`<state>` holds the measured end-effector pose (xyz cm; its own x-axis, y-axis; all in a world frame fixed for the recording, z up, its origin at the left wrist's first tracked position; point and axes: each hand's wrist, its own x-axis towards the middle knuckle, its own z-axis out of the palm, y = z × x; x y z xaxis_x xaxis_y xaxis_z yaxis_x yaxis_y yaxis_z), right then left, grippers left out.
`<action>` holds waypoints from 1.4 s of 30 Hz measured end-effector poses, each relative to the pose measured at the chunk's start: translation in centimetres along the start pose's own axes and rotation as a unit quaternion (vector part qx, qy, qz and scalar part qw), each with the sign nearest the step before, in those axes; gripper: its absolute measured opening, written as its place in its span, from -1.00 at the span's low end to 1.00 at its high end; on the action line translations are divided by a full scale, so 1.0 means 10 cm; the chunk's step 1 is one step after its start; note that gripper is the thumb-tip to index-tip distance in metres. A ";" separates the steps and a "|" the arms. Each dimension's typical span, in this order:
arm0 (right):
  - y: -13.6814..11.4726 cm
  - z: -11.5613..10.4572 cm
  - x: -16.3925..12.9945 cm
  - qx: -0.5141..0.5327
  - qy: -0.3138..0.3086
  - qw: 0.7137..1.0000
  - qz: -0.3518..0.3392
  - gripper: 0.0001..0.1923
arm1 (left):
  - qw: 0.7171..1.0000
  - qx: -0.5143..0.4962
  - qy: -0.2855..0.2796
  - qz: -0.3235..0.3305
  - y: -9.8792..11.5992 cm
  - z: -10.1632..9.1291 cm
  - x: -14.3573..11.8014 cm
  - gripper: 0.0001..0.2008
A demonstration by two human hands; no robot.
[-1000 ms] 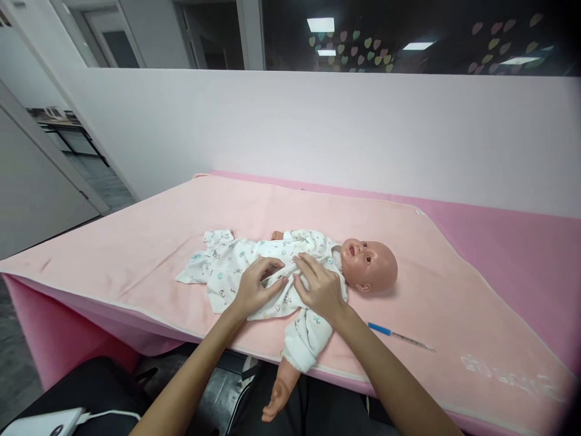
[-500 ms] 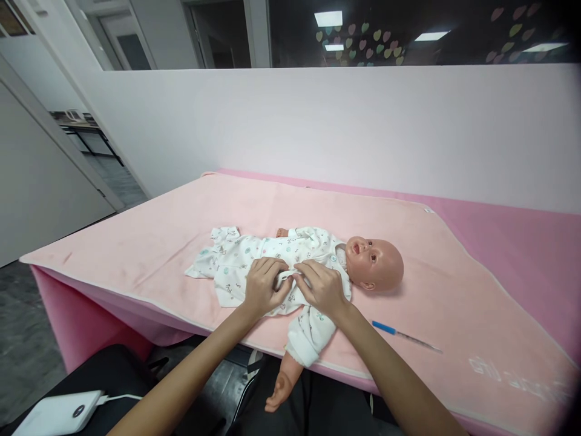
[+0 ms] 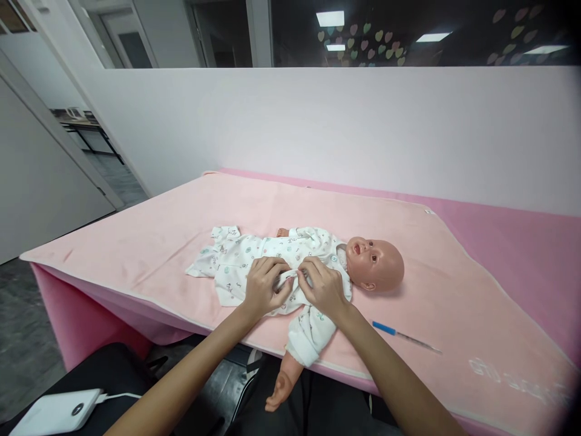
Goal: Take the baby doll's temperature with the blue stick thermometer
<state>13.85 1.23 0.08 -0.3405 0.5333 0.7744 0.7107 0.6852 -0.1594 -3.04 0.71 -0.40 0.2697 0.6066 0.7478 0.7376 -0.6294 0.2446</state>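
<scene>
A baby doll (image 3: 374, 264) lies on its back with its head to the right, dressed in a white patterned outfit (image 3: 229, 266). Over its front, my left hand (image 3: 267, 283) pinches a narrow white cloth tie (image 3: 285, 275) between thumb and fingers. Close beside it, my right hand (image 3: 321, 284) is closed at the fingertips on the same tie, nearer the doll's chest. The fingers partly cover the tie, so its full shape is hidden. One doll arm (image 3: 285, 381) hangs past the table's near edge below my hands.
A pink blanket (image 3: 158, 230) covers the table. To the right of my right forearm lies a thin stick (image 3: 408, 336) with a blue handle. A white power bank (image 3: 66, 412) with a cable rests at the lower left. Behind the table rises a white wall (image 3: 318, 127).
My right fingertips have shifted slightly to the right along the tie and drawn together. The left hand and the doll stay almost where they were.
</scene>
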 end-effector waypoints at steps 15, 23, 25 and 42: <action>0.01 0.03 -0.01 -0.035 0.016 0.999 0.000 -0.89 | 0.998 -0.041 0.029 0.025 -0.02 0.03 -0.01 -0.86; 0.01 0.05 -0.03 -0.064 0.015 0.998 -0.001 -0.89 | 0.997 -0.072 0.025 0.030 -0.04 0.03 -0.03 -0.87; 0.01 0.06 -0.04 -0.073 0.015 0.997 -0.001 -0.88 | 0.996 -0.082 0.027 0.032 -0.04 0.03 -0.04 -0.88; 0.02 0.08 -0.05 -0.097 0.009 0.995 -0.007 -0.84 | 0.993 -0.115 0.020 0.029 -0.05 0.00 -0.04 -0.86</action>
<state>13.71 1.47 -0.81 -0.3410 0.5136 0.7873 0.8124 0.5824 -0.0280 -3.50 0.80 -0.86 0.2797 0.5488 0.7878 0.5594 -0.7600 0.3308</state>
